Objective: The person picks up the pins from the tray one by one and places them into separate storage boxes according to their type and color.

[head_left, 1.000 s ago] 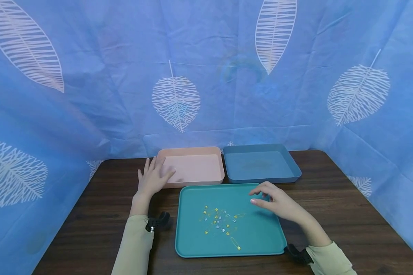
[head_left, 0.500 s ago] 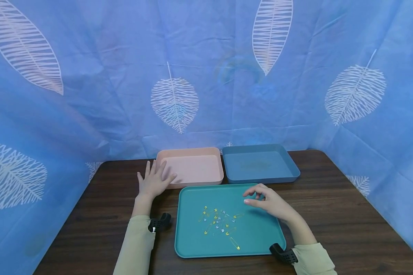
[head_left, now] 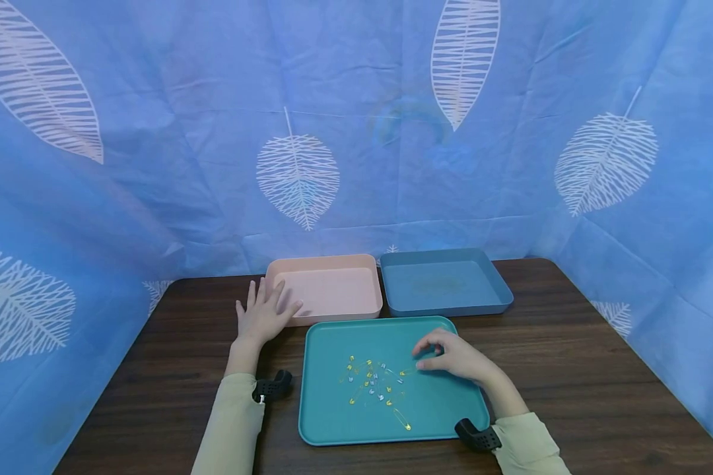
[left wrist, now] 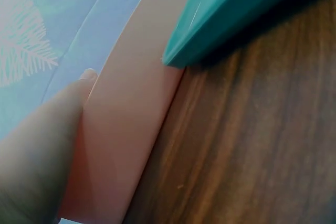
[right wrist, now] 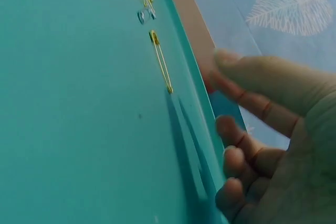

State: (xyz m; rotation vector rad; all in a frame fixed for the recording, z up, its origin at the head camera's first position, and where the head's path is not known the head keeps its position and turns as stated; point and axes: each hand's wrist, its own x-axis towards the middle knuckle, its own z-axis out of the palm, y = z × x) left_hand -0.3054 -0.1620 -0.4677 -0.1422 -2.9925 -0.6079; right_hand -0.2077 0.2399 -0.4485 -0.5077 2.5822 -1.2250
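Hand (head_left: 451,357) at right seemingly nearer pins (head_left: 369,375)

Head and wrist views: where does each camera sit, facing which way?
Head: on the head, facing forward and down at the table; left hand, right hand and sleeves show.
Left wrist: on that wrist, facing the outer wall of the pink tray; part of that hand shows.
Right wrist: on that wrist, facing across the teal tray; thumb and fingers show.
Head and right wrist share the safety pins.

Head view looks forward, down — wrist views (close up) share the teal tray (head_left: 440,409).
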